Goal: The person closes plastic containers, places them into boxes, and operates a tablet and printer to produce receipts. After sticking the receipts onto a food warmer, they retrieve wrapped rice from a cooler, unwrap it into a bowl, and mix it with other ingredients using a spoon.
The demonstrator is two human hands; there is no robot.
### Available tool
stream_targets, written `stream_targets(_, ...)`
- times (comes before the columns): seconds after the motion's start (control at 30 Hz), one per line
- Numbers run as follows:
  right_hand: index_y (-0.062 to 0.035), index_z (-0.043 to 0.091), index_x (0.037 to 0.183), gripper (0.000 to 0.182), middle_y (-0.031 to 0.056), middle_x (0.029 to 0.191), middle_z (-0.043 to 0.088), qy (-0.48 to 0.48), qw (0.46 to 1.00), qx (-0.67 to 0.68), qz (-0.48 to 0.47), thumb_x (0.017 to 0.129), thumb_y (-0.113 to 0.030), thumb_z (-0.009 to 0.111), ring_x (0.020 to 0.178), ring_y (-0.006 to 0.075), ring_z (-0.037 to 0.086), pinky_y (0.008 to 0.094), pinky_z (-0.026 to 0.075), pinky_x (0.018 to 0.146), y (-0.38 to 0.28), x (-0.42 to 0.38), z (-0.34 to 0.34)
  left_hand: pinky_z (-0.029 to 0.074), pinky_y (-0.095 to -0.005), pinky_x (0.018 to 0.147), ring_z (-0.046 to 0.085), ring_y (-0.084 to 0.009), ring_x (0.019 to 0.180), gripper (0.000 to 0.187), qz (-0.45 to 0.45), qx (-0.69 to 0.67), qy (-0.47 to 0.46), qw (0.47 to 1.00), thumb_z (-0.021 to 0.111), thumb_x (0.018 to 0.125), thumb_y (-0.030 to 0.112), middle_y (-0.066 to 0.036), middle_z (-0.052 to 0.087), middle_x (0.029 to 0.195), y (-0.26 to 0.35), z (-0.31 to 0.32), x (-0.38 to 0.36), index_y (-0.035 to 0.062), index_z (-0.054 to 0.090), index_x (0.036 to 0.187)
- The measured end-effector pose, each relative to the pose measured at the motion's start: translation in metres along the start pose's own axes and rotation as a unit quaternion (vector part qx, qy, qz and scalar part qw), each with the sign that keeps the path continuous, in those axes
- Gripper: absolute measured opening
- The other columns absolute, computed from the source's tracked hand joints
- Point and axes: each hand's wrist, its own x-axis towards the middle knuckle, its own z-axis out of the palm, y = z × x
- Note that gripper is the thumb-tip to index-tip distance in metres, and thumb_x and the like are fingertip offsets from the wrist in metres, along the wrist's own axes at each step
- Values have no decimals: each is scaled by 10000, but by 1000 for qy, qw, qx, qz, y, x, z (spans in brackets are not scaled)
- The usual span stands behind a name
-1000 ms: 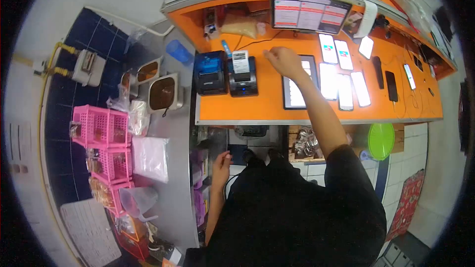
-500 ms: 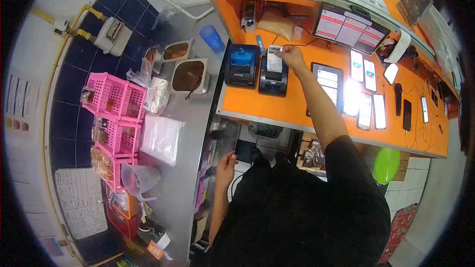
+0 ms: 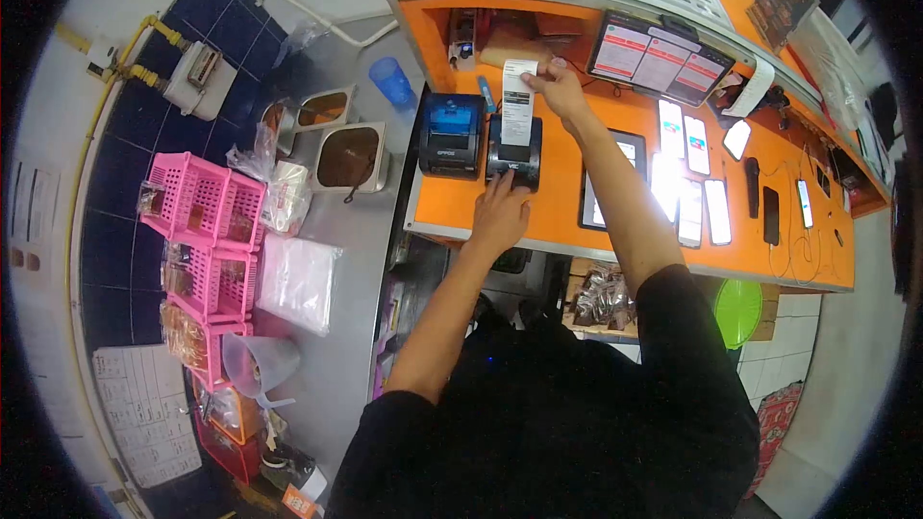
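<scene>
A printed white receipt (image 3: 518, 111) rises out of a small black receipt printer (image 3: 527, 148) on the orange counter. My right hand (image 3: 558, 88) pinches the receipt's upper right edge. The fingers of my left hand (image 3: 500, 214) reach the front of that printer, stretched out and holding nothing. Left of it stands a second black printer (image 3: 452, 144) with a blue top. A tablet (image 3: 625, 159) lies under my right forearm, partly covered by it.
Several lit phones (image 3: 696, 146) lie on the counter's right side, below a screen (image 3: 658, 56). On the steel worktop (image 3: 332, 365) are metal food pans (image 3: 351, 156), a blue cup (image 3: 391, 82), plastic bags (image 3: 296, 288) and pink baskets (image 3: 197, 202).
More of the receipt now shows above the printer, and my right hand has pulled its end upward. My left hand has risen from beside my body to the printer's front.
</scene>
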Motion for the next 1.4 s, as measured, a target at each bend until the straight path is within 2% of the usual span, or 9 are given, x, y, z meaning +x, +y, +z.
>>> stream_targets(0.13,14,688,888,143,38,953,575,9,997,-78,-3,853,-116,737,882,143,566,277,452,801,-23,-7,-4,249,-656,1096,167,-425,1460,287,8,141,-45,989,551,931,242,-219,187,1582,2,15,32,71,652,1138)
stream_targets(0.33,21,701,924,198,161,1152,507,28,993,-107,-47,834,-146,755,864,200,612,311,536,726,2,2,-7,204,-661,1116,113,-405,1481,317,-37,214,-147,965,602,873,263,-215,122,1603,4,23,40,73,662,1119)
stream_targets(0.43,2,691,881,161,57,800,649,-37,986,-132,-96,842,-149,728,846,143,608,303,478,808,-16,-24,-8,212,-663,1113,116,-405,1480,329,-31,205,-143,968,615,850,271,-216,119,1603,3,23,40,71,666,1105)
stream_targets(0.57,-41,678,1012,253,97,1048,637,-152,940,-229,-202,818,-178,765,1038,261,593,345,464,930,-10,-114,-40,234,-656,1104,153,-380,1478,359,-17,157,-153,975,633,820,301,-222,170,1589,0,19,42,90,664,1109)
stream_targets(0.73,-23,598,1205,314,78,1145,650,10,999,45,4,904,-98,644,1026,155,595,295,462,905,-16,-221,-113,248,-663,1095,147,-366,1484,364,-19,161,-129,978,663,816,290,-171,160,1607,-5,22,42,121,671,1139)
stream_targets(0.9,-50,581,1220,296,77,1072,668,243,939,238,56,926,-83,581,931,112,599,250,478,793,16,-287,-216,284,-630,1093,190,-381,1470,347,-17,150,-141,978,665,827,306,-190,192,1595,-10,26,42,119,683,1119)
stream_targets(1.07,-23,605,1116,298,164,891,704,191,918,-282,202,893,-216,647,780,252,689,369,529,689,37,-308,-276,384,-486,1071,360,-396,1384,325,-40,56,-59,996,643,862,274,-229,395,1482,-3,24,34,98,660,1135)
stream_targets(1.2,-14,599,1124,357,211,958,694,97,921,-290,243,889,-276,659,869,346,691,406,526,755,33,-295,-279,416,-443,1032,467,-414,1281,303,55,22,66,996,607,909,229,-240,531,1343,28,20,-20,50,634,1151)
stream_targets(1.4,-36,392,1455,651,254,1267,588,-112,898,-388,177,888,-253,629,1104,301,611,380,486,929,88,-204,-306,465,-320,906,639,-252,1004,333,-199,-220,-64,953,604,957,268,-171,670,1059,37,36,-129,-28,629,1109)
